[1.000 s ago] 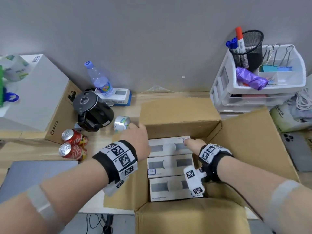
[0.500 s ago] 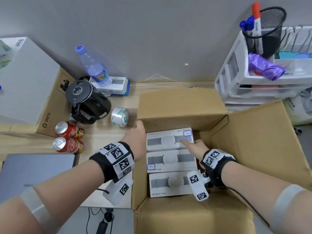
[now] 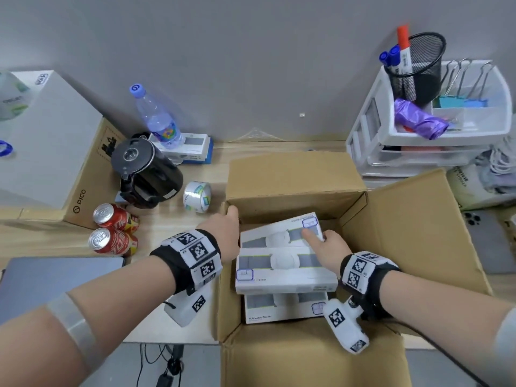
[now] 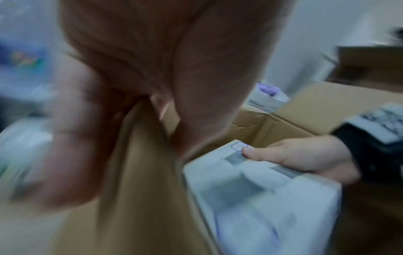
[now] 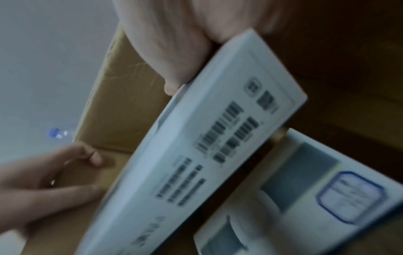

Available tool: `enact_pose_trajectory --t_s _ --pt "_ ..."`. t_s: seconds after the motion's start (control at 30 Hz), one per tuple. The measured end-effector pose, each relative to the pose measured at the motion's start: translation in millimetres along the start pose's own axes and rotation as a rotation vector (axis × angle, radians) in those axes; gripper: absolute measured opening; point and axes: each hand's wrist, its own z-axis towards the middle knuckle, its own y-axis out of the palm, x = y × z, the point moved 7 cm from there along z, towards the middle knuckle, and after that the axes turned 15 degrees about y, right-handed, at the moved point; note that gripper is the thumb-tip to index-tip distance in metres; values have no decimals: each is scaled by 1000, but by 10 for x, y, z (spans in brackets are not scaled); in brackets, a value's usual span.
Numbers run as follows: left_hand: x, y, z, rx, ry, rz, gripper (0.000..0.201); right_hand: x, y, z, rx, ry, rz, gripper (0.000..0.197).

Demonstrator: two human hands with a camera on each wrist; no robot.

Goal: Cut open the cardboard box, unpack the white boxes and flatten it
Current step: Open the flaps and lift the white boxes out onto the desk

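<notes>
The bench [image 3: 173, 219] carries the open cardboard box [image 3: 418, 233], its flaps folded out, so the cutting looks finished and unpacking is under way. Three white boxes show inside it: the far white box [image 3: 279, 233], the middle white box [image 3: 282, 272] and the near white box [image 3: 279, 308]. Half a second ago the far one lay flat in its row; now its right end is tilted up off the bottom, while the other two lie as they did. That suggests the first box is coming free and can be lifted out next, with flattening still a long way off. The left hand [image 3: 223, 233] has stayed on the box's left wall, its grip closed over the top edge near the far corner, steadying the carton. The right hand [image 3: 326, 247] has its grip closed on the raised end of the far white box, thumb on the printed top and fingers underneath against the barcode side. A tape roll [image 3: 196, 196] stands on the bench just beside the carton's left wall.
</notes>
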Motion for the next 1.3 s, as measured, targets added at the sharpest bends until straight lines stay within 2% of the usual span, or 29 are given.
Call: enact_pose_trajectory --t_s 0.07,0.13,0.2,0.27,0.3,0.47,0.57,0.67,0.83,0.97,1.07,1.13,1.2,1.3 --pt "156 -116 -94 -53 31 250 27 109 50 -55 -23 15 -39 44" --pt "425 -234 -185 -45 118 377 15 215 115 -54 -35 37 -106 46" --pt "728 -192 -192 -64 282 363 18 294 168 -21 -68 76 -240 53" --pt "937 -1 -136 -170 420 263 32 326 189 0 -111 119 -387 56" --pt "982 129 -80 -244 444 219 37 341 188 8 -129 144 -417 57" --pt "928 698 152 -475 330 153 42 465 202 19 -223 276 -472 79" --pt "969 873 143 -539 326 142 38 560 293 12 -350 369 -298 86" --pt "1025 971 136 -595 336 164 29 619 323 29 -382 418 -345 101" --pt "947 1028 256 -599 299 108 19 646 387 90 -394 328 -343 119" --pt "876 955 348 -537 278 81 26 492 323 -25 -392 247 -187 117" --pt "799 761 501 -398 253 151 16 452 320 -109 -374 237 -133 109" --pt "720 585 690 -230 175 121 34 475 331 -138 -359 245 -85 112" --pt "647 493 832 -153 128 34 48 515 344 -141 -350 259 -38 119" --pt "660 634 962 -270 200 -52 43 525 307 -162 -339 249 40 116"
